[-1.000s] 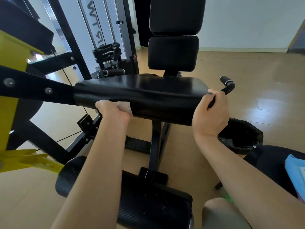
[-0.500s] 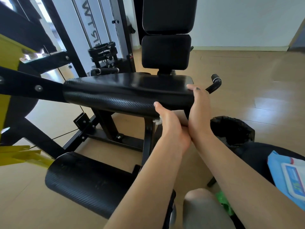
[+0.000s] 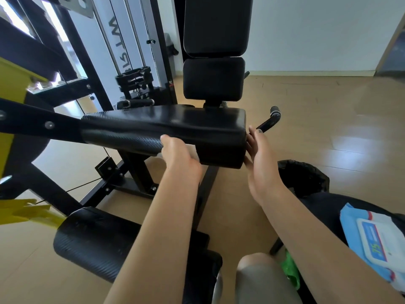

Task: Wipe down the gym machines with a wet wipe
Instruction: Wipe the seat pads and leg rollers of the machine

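Head view, hands first. Our left hand presses a white wet wipe against the near face of the long black pad, fingers curled under the pad's lower edge with the wipe pinched between them and the vinyl; only a small patch of the wipe shows beside the knuckles. Our right hand sits just off the pad's right end, fingers relaxed and straight, tips touching or nearly touching the end face; it grips nothing that we can see.

Key relation: the pad's long axis runs left to right across our view, slightly rising to the right. The wipe sits right of the pad's middle, so most of the unwiped length, as we judge it, lies to the left of the left hand, toward the black arm bar. The left hand is the nearer one for that stroke; the right is placed to steady the end.

Outward: curved handle just beyond the right fingertips, seat back behind, lower roller pad near our knee, wipe packet at far right, black bin on the floor.
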Demonstrator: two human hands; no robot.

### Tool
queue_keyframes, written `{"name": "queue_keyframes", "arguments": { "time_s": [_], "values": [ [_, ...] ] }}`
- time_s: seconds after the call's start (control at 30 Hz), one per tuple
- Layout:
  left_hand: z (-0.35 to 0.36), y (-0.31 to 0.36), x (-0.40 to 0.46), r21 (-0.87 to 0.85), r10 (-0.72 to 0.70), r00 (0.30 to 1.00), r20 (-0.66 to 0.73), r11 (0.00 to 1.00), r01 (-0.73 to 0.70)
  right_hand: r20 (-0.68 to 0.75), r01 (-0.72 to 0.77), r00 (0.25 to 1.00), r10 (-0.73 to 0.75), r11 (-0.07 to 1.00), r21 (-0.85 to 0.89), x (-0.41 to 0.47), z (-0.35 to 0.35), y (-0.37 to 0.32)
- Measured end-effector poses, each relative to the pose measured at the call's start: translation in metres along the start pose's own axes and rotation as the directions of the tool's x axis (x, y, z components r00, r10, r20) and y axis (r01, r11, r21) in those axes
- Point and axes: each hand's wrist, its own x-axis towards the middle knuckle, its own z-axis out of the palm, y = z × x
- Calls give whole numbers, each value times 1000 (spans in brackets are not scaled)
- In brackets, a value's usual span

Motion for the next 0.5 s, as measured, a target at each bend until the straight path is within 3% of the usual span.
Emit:
{"name": "queue_keyframes", "arguments": {
  "time_s": [0.07, 0.13, 0.23, 0.3, 0.37, 0.4, 0.5],
  "values": [
    [5, -15, 3, 217, 248, 958, -141, 952, -215, 40, -1, 999, 0, 1000, 30, -3, 1, 0],
    [9, -36, 8, 431, 494, 865, -88, 802, -414, 58, 14, 998, -20, 995, 100, -3, -1, -1],
    [1, -66, 15, 651, 715, 688, 124, 465, -600, 86, -9, 996, -11, 974, 226, 3, -8, -2],
    [-7, -77, 14, 705, 800, 480, 361, 103, -702, 91, -2, 996, -19, 974, 225, 3, -9, -1],
    [-13, -81, 7, 599, 692, 268, 670, -291, -746, 92, -12, 996, -9, 975, 223, 3, -7, 2],
    [-14, -81, 5, 504, 592, 189, 784, -429, -750, 87, -24, 996, 5, 973, 228, 3, -6, 3],
    [-13, -71, -2, 273, 325, 69, 943, -641, -718, 40, -54, 998, 46, 964, 261, 1, -7, 2]
  ]
}}
